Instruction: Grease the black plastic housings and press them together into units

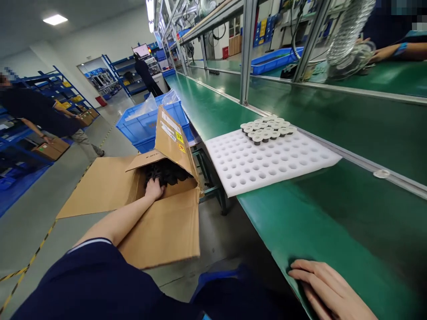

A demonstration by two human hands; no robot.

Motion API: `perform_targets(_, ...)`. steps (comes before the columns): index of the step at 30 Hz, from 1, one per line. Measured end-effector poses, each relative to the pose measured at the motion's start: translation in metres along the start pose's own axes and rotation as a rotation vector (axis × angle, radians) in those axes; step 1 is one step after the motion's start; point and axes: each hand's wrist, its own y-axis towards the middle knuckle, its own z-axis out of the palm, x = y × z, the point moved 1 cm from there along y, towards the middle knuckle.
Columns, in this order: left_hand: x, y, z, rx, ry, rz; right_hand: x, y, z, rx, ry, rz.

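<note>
My left hand (155,190) reaches into an open cardboard box (167,231), touching a pile of black parts (170,172) inside. Its fingertips are hidden among them, so I cannot tell whether it grips one. My right hand (325,284) lies on the green bench top (300,222) near its front edge, fingers stretched out, holding nothing. Between the hands, farther up the bench, a white foam tray (263,171) has rows of round holes. Several black parts with white round tops (267,128) stand grouped at the tray's far side.
Blue crates (133,126) holding clear plastic bags stand behind the box. A metal post (247,53) and rail run along the bench, with a round white piece (381,174) on the rail. Across it, a co-worker's hand (383,54) is beside a foil duct. Another person (43,113) is at the left shelves.
</note>
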Motion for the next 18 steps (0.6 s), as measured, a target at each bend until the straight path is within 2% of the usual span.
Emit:
perform_targets(4, 0.003, -0.001, 0.010, -0.049, -0.035, -0.040, 0.000, 0.001, 0.003, -0.003, 0.059, 0.033)
perform_targets(8, 0.010, 0.019, 0.003, -0.046, -0.038, -0.037, 0.002, 0.003, 0.005, 0.000, 0.067, 0.060)
perform_targets(14, 0.013, 0.068, -0.014, 0.089, -0.020, -0.075, 0.005, 0.004, 0.005, 0.039, 0.075, 0.096)
perform_targets(18, 0.010, 0.083, -0.014, 0.184, -0.019, -0.027, 0.009, 0.002, 0.006, 0.027, 0.031, 0.117)
